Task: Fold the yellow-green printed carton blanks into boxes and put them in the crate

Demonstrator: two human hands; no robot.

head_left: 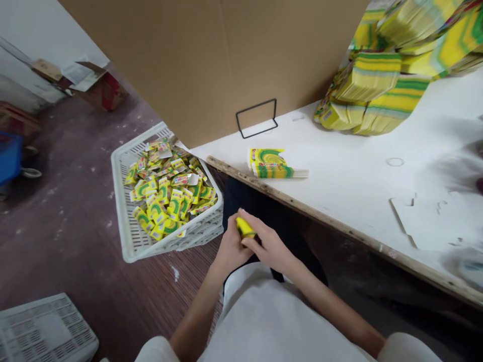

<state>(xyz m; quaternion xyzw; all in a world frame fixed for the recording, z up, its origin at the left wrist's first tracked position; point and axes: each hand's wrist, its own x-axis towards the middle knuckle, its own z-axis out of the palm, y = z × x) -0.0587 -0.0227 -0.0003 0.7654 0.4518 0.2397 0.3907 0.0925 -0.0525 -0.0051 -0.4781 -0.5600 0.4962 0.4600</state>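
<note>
Close to my body, below the table edge, my left hand [231, 247] and my right hand [269, 241] are both closed around one small yellow carton [245, 228]. Fingers cover most of it, so only a yellow part shows. Ahead of my hands, near the table's edge, lies a small stack of flat yellow and green cartons [269, 163]. Left of my hands is a white plastic basket [126, 236], heaped with small yellow and green cartons [164, 193], some with white flaps sticking out.
A large cardboard box [211, 60] stands at the table's far side, with a black wire stand [257, 119] before it. Bundled flat cartons [377, 95] are piled at the back right of the white table [350, 176]. Another white crate [49, 327] sits on the floor at lower left.
</note>
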